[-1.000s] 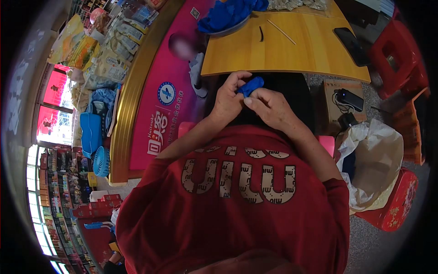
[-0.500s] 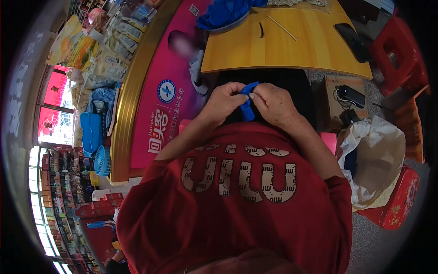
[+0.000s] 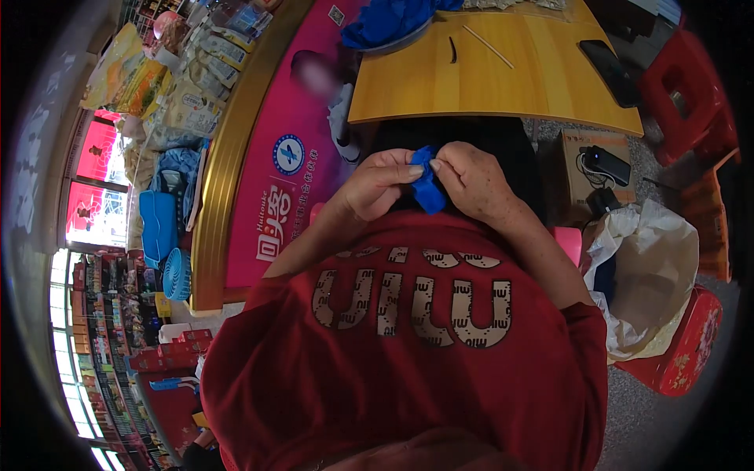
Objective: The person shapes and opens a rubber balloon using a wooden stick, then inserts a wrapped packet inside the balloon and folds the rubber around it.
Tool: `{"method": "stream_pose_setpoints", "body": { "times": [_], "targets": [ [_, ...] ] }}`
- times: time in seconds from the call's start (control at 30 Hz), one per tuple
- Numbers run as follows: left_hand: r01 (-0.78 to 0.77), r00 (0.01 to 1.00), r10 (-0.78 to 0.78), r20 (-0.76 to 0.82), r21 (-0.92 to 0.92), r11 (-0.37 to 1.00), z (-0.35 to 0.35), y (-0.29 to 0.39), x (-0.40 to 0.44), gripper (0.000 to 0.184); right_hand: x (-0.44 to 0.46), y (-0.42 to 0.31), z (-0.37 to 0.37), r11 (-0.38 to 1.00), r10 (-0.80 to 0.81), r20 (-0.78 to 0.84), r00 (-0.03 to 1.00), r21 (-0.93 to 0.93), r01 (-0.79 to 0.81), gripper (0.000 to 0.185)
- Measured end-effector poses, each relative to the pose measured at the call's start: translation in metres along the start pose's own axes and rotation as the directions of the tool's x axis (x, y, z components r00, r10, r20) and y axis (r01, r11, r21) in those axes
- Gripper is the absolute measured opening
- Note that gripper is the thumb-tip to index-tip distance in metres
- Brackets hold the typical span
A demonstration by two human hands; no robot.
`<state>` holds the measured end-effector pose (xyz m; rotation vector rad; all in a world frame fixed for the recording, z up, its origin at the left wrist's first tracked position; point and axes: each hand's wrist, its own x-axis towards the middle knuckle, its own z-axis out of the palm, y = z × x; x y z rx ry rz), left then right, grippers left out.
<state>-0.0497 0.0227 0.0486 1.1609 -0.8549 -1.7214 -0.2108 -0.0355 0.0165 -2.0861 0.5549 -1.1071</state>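
Note:
Between my two hands is a small strip of blue fabric, held just off the near edge of the wooden table, above my lap. My left hand pinches its left side, thumb laid on top. From the other side my right hand grips it with thumb and curled fingers. The lower end of the strip hangs free. On the table sits a bowl heaped with blue fabric pieces. A thin stick and a short dark curved piece lie near it.
A phone rests at the right end of the wooden table. Right of me are a cardboard box with a black device, a lined bin and red stools. A pink sign panel stands left.
My left hand has shifted slightly down and left, its fingers straighter and its thumb flatter. The blue strip has turned a little, its lower end hanging slightly lower. My right hand stays nearly in place.

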Motion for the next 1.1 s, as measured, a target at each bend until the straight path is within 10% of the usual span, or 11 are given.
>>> {"method": "stream_pose_setpoints", "body": {
  "times": [0.5,1.1],
  "targets": [
    [-0.037,0.999,0.038,0.004,-0.122,0.992,0.013,-0.005,-0.001,0.015,0.001,0.009,0.0,0.98,0.094,0.062,0.994,0.168,-0.104,0.012],
    [-0.081,0.996,0.086,-0.01,0.255,0.964,0.021,-0.003,-0.003,0.026,-0.001,0.008,0.0,0.818,0.31,0.199,0.93,0.442,-0.368,0.01]
  ]
}}
